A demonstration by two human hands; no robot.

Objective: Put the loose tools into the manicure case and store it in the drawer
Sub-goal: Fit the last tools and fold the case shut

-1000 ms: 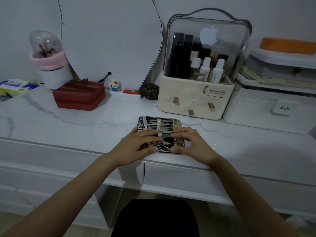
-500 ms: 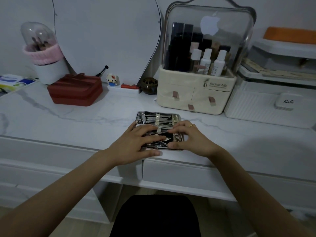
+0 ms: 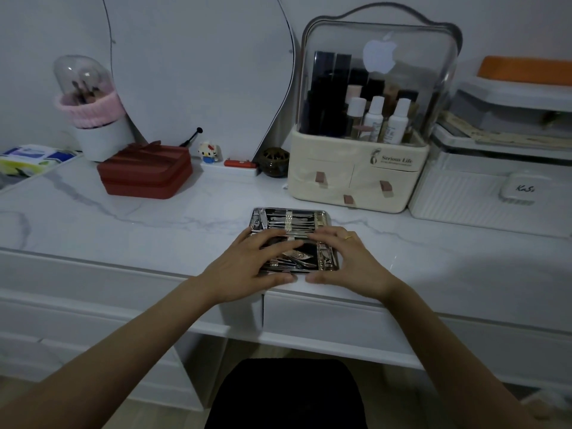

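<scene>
Head view: I have the open manicure case [image 3: 291, 239] flat near the desk [image 3: 123, 230] front edge — my left hand [image 3: 247, 270] and right hand [image 3: 346, 261] lie spread on it, gripping nothing. Behind, an organiser [image 3: 356, 181] reads "Serious Life"; a white box [image 3: 483, 196] says "KaSi".

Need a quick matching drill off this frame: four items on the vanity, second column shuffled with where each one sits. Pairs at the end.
Things:
1. manicure case
2. red box
3. cosmetics organizer
4. tissue pack

Places:
A. far left edge of the countertop
B. right of the mirror, in front of the wall
C. open at the front edge, under the left hand and right hand
D. in front of the white brush holder with the pink band

Pairs: 1-C, 2-D, 3-B, 4-A
</scene>
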